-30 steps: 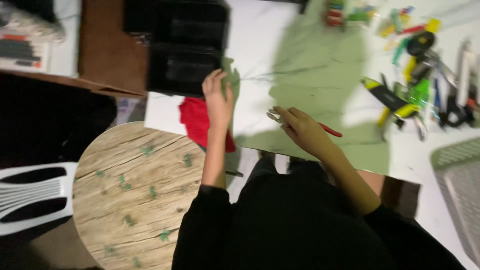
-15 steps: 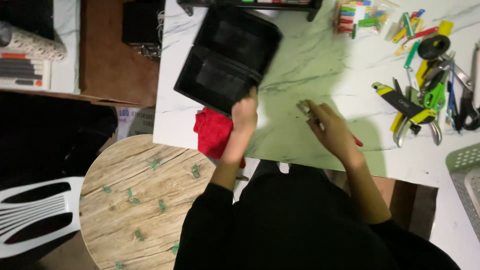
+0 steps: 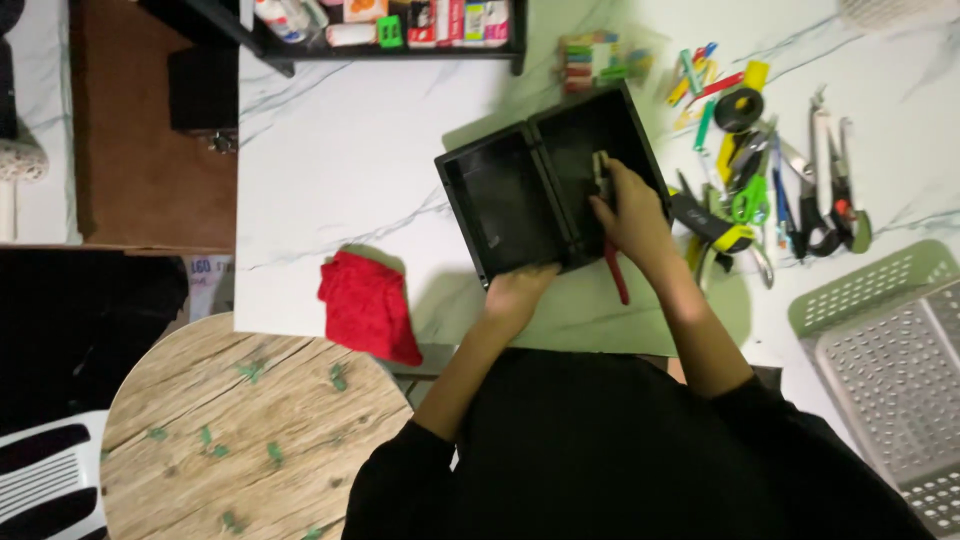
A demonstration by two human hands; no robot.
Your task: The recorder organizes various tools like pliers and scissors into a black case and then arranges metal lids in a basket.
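While the white marbled worktop [image 3: 340,150] spreads out beyond both hands, an open black case [image 3: 530,190] lies flat on it, its two halves side by side. Off to the right of the right hand sits a pale green perforated basket [image 3: 870,290]. A red cloth [image 3: 368,305] lies at the worktop's near edge, well to the left of the left hand. The left hand [image 3: 518,292] grips the case's near rim, fingers curled over it. The right hand [image 3: 630,212] is closed around red-handled pliers [image 3: 612,262], holding them over the right half. Just right of it lies a heap of tools [image 3: 770,180].
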